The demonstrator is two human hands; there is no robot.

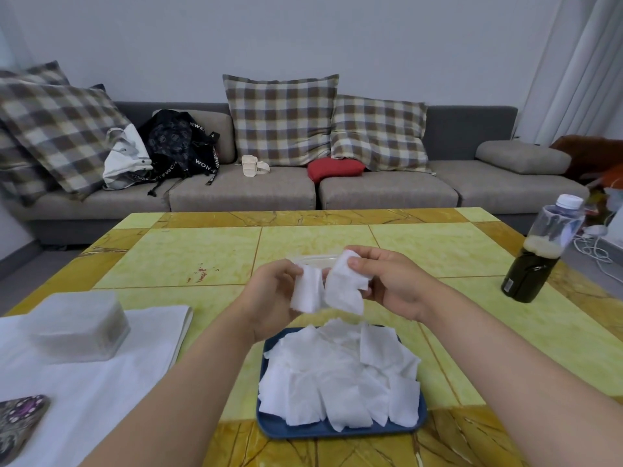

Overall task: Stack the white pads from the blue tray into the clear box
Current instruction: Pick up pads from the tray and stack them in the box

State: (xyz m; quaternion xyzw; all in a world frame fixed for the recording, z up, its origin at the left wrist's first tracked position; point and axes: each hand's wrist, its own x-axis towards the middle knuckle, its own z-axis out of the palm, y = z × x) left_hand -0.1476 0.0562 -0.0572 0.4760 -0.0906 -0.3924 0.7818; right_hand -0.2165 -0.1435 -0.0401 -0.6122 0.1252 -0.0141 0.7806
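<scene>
My left hand (pixel 269 291) pinches a white pad (pixel 306 294) by its upper edge, fingers curled round it. My right hand (pixel 392 281) grips a second pad (pixel 344 291) between the thumb and curled fingers. The 2 pads hang side by side, edges touching, above the far end of the blue tray (pixel 286 428). Just behind my fingers the rim of the clear box (pixel 317 258) shows. My hands and the pads hide most of it, so I cannot tell what lies in it.

The black backpack (pixel 178 143) on the grey sofa (pixel 242 193) has white capital letters on its straps, too broken up to read as a word. The label low on the plastic bottle (pixel 539 254) is too small to read.

The tray sits near me on the yellow tiled table (pixel 202 257) and holds a loose heap of white pads (pixel 337 375), overlapping at all angles. The bottle, at the table's right edge, has a white cap and holds dark liquid with pale foam on top. At left, a frosted lidded box (pixel 81 326) stands on a white cloth (pixel 101 382); its contents do not show.
</scene>
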